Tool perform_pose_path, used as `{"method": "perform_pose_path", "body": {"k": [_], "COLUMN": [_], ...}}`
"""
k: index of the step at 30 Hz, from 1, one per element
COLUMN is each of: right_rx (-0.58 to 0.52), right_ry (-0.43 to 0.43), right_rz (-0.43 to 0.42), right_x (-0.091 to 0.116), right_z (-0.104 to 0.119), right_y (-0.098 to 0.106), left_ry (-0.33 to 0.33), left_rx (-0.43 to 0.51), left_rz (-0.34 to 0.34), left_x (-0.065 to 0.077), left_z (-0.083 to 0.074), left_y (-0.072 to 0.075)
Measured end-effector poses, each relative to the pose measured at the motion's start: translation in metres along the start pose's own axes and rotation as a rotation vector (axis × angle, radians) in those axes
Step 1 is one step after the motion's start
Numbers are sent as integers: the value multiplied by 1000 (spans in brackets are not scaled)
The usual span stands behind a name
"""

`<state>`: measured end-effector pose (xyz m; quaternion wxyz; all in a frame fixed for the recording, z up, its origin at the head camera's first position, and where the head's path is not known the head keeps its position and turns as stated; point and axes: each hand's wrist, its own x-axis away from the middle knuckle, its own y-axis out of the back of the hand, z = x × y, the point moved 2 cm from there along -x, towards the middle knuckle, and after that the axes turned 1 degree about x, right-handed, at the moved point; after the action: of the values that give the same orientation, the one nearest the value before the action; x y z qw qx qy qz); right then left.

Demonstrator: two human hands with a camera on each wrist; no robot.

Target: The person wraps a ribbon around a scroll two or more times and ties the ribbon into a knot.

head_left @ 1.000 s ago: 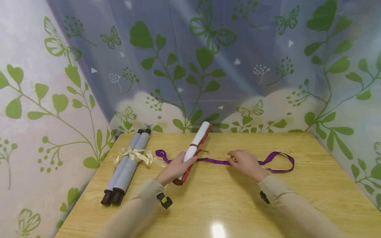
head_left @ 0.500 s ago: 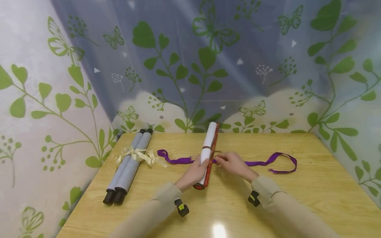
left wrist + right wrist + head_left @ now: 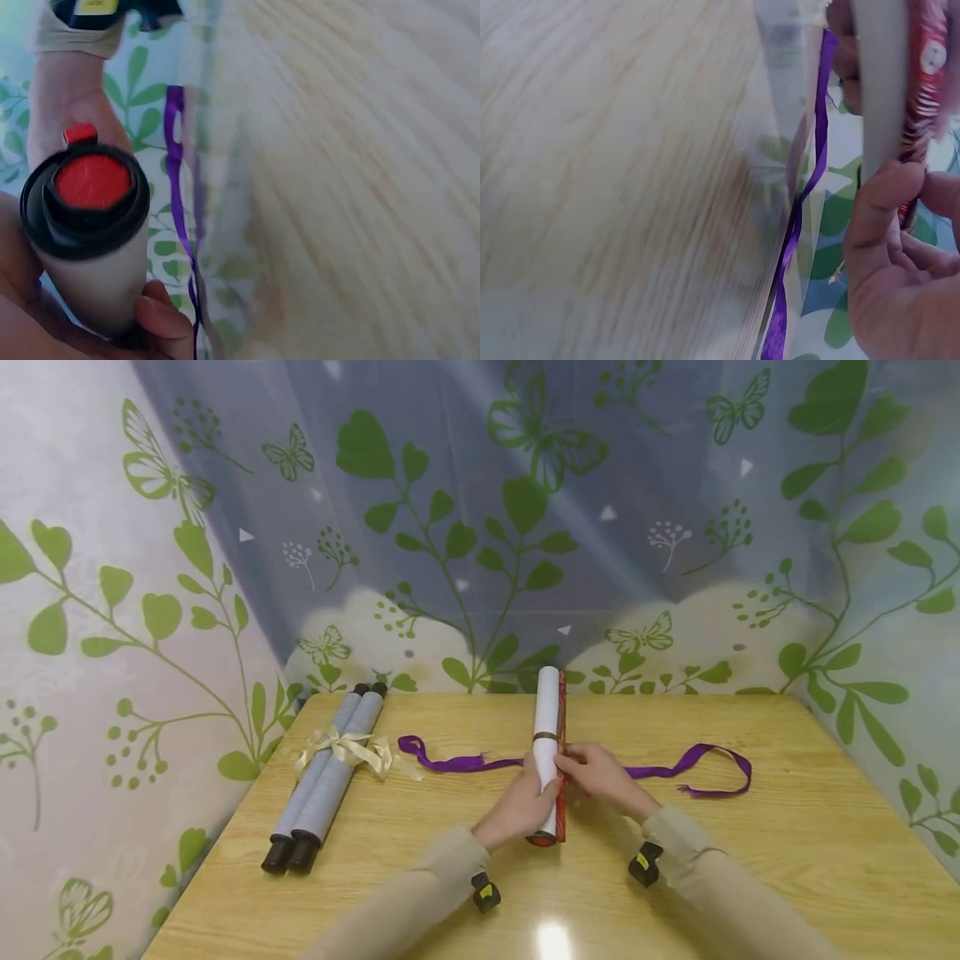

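While two beige sleeves (image 3: 397, 906) come in closest, each with a small black-and-yellow gadget (image 3: 486, 893) at the wrist, the bare hands just past them are both busy with one scroll (image 3: 548, 710). It's held up lengthwise in the middle, pretty much straight away from the person. Its near end has a black cap (image 3: 45, 225) with a red face. Left hand (image 3: 522, 802) has its fingers and thumb wrapped round the lower part. Right hand (image 3: 603, 777) is pinching the scroll's right side, where a red patterned strip (image 3: 562, 810) runs along the white, right by a thin brown cord (image 3: 546, 737) tied round it. Can't tell if the cord's between those fingertips too.

Behind and below that, a purple ribbon (image 3: 660, 772) snakes left and right across the wood-grain table (image 3: 825, 827), looping round at the right end. Over on the left, well apart from the hands, two grey rolls (image 3: 347, 774) with black ends lie side by side, bound with a cream bow (image 3: 348, 748). Farthest back hangs a blue-grey curtain (image 3: 465, 468) with green leaves and butterflies.
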<state>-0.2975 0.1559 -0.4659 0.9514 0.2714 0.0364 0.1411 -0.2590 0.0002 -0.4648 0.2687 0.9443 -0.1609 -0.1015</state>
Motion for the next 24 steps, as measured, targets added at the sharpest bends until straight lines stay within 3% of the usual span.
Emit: {"method": "perform_pose_path", "body": {"k": [8, 12, 24], "right_rx": [-38, -44, -63], "right_ry": [-24, -43, -48], "right_rz": [115, 106, 100], "right_x": [2, 4, 6], "right_z": [-4, -8, -12], "right_y": [-3, 1, 3], "left_ry": [38, 59, 115], "left_rx": [-121, -168, -177], "left_rz": [40, 68, 116], "left_x": [5, 2, -4], "left_z": [11, 10, 8], "left_y": [-5, -8, -10]}}
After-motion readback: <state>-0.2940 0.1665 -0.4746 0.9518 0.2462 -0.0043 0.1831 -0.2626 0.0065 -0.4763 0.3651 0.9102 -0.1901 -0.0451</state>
